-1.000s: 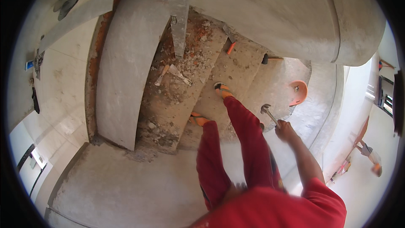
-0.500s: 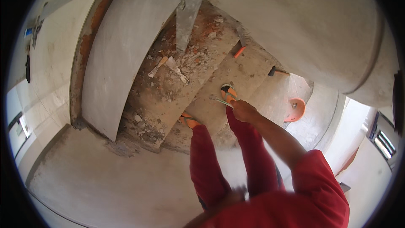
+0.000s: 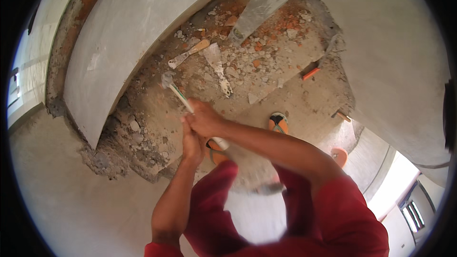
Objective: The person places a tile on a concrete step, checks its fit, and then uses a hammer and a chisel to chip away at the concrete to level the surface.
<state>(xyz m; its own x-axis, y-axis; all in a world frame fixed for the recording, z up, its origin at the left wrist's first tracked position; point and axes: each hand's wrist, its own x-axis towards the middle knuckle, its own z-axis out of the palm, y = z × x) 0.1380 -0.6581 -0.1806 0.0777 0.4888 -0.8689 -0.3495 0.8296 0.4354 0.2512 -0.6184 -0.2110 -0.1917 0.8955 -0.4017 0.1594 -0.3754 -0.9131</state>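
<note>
My right hand (image 3: 205, 118) is closed around the pale, green-marked handle of a hammer (image 3: 180, 96). The dusty hammer head points up and left over the rubble-strewn step (image 3: 157, 107); the handle's lower end sticks out below my hand. Against the right hand and close beside the handle is my left hand (image 3: 192, 143); its fingers are mostly hidden, so its grip cannot be made out. Beyond the hammer lie a wooden-handled scraper (image 3: 189, 54) and a second, plaster-caked scraper (image 3: 218, 69), both on broken plaster.
Curved grey panel (image 3: 128, 24) rises at left; a grey strip (image 3: 271, 4) juts over the rubble. An orange-handled tool (image 3: 310, 74), another hammer (image 3: 342, 116) and an orange bowl (image 3: 339, 156) lie to the right. My sandalled feet (image 3: 278, 123) stand on the steps.
The hammer and my right hand have moved left, over the rubble step. My left hand has come up from near my lap to meet the right. The view has shifted and my legs are bent lower.
</note>
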